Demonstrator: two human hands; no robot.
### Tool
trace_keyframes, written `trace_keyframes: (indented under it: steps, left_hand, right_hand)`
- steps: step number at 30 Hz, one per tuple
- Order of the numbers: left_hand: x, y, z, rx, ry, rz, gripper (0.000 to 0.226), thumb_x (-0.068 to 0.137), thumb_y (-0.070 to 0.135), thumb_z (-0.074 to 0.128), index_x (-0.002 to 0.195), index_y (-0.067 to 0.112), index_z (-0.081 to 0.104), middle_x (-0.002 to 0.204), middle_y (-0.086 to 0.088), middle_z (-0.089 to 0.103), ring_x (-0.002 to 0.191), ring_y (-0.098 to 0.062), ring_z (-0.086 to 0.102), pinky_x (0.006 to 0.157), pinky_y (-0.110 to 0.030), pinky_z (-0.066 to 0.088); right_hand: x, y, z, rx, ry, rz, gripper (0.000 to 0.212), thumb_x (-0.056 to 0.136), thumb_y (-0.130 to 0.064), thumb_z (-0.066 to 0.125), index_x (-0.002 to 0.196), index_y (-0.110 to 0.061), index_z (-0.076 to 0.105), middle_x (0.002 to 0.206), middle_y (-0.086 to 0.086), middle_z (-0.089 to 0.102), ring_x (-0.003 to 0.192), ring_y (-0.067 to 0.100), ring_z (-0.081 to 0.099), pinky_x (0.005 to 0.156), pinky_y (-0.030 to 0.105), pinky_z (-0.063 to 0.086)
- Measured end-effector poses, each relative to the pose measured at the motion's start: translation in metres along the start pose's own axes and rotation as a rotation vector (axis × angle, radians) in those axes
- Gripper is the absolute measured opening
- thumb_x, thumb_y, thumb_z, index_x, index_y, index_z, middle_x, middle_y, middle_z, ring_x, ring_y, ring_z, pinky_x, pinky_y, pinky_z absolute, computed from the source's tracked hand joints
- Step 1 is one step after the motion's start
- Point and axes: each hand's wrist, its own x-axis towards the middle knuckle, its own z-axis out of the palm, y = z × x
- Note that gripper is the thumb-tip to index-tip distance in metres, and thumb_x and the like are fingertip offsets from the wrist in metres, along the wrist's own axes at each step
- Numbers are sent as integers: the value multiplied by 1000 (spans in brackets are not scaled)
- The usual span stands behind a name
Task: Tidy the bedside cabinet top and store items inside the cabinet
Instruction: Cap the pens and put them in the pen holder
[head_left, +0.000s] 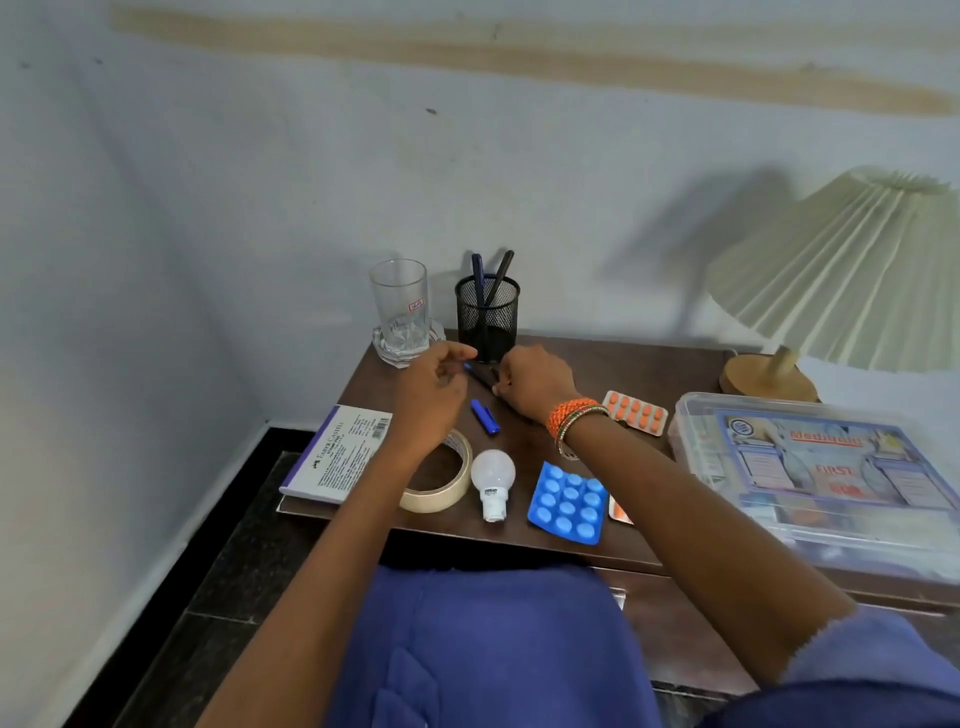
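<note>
While both hands meet just in front of the mesh pen holder (487, 317), the right hand (530, 382) pinches a slim pen (480, 378) lying on the desk (649, 374), the left hand (434, 387) hovering loosely curled and empty — light, stiff, best gripped mid-barrel.

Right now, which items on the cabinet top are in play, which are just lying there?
In play: pen pinched by right hand; left hand beside it; blue pen cap; mesh pen holder.
Lying about: masking tape, bulb, blue blister pack, orange blister pack, glass, first-aid box.
</note>
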Motion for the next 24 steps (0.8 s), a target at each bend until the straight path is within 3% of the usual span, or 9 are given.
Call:
trace_keyframes:
  steps: [2,4,11,15,20,24]
  left_hand:
    - [-6,-2,-1,-21,-9,-11,38,83,-11,42,106,10,63,103,4,63,92,-4,58,90,-33,51]
    - [-12,-6,0,-32,-17,-25,41,81,-13,41,105,12,62,104,3,64,97,-7,59,91,-38,51]
    - [-21,-9,7,-73,39,-72,34,83,-9,45,103,12,64,94,0,68,89,-12,62,81,-36,51]
    - [-22,-10,5,-78,70,-79,35,83,-9,44,105,9,65,100,-7,69,87,-8,62,76,-26,50]
    - [-20,-13,-6,-118,124,-123,31,86,-6,46,98,16,65,92,-1,69,93,-13,64,90,-40,53]
    - [-22,-12,-11,-186,140,-173,20,92,3,48,99,14,65,90,0,69,89,-12,65,85,-40,54]
  right_hand:
    - [-2,0,3,-14,3,11,28,87,-27,62,108,-9,63,111,14,64,102,33,60,85,40,49]
    - [-4,-2,3,-16,3,17,28,87,-27,62,108,-9,62,111,14,63,102,33,60,86,40,48]
    - [-9,-2,-6,108,32,101,29,85,-26,61,107,-6,60,112,16,61,100,35,60,82,40,50]
    - [-14,-1,-5,62,-42,97,35,85,-31,65,110,-8,59,113,14,60,102,33,60,84,40,51]
    - [-16,-6,-3,29,-49,80,33,84,-31,67,107,-9,58,109,12,61,98,30,60,82,39,50]
    - [-21,-8,-9,182,99,131,23,81,-30,66,93,-10,63,97,10,66,88,27,62,77,39,54]
